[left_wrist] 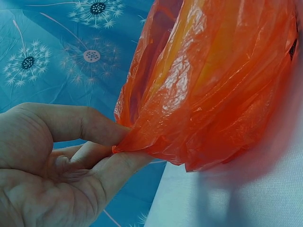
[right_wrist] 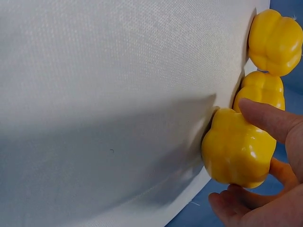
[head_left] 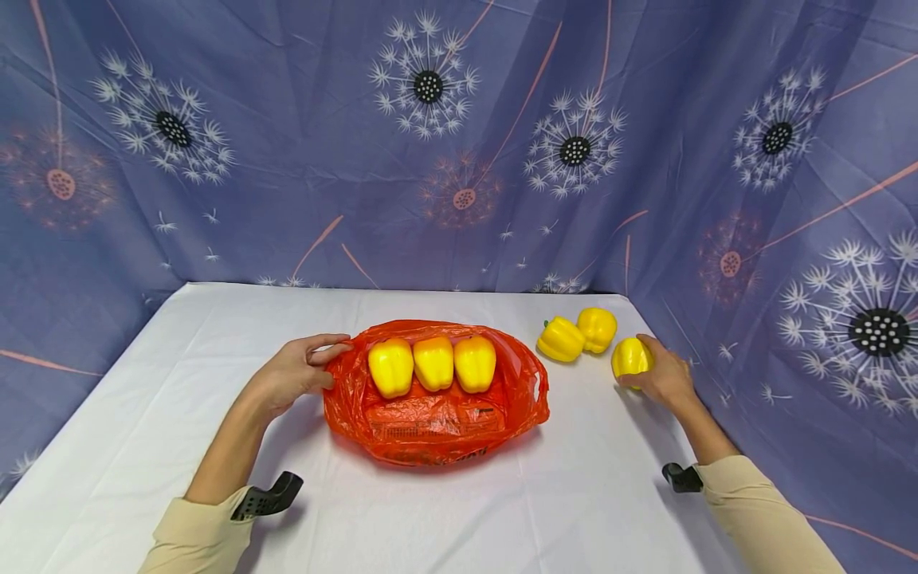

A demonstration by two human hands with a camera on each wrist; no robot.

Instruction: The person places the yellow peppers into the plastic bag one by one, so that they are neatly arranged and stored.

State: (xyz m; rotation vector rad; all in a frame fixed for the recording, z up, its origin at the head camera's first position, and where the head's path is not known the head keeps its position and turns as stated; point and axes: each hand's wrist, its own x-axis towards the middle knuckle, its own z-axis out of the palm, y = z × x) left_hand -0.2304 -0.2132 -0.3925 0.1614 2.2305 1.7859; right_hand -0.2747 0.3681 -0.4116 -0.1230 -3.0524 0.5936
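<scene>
A red plastic bag point(head_left: 437, 426) lies spread open on the table, and three yellow bell peppers point(head_left: 433, 364) sit in a row inside it. My left hand point(head_left: 297, 373) pinches the bag's left edge between thumb and fingers, as the left wrist view shows up close. Over at the right, my right hand point(head_left: 663, 375) grips a yellow bell pepper point(right_wrist: 239, 149), thumb on one side and fingers curled along the other. Two more yellow bell peppers point(head_left: 562, 340) lie just left of that hand, side by side.
A white cloth point(head_left: 430, 518) covers the table. Blue curtains point(head_left: 301, 119) with dandelion prints hang behind it and along both sides; the right curtain runs close by my right hand. Dark wrist devices point(head_left: 268, 496) sit at both sleeve cuffs.
</scene>
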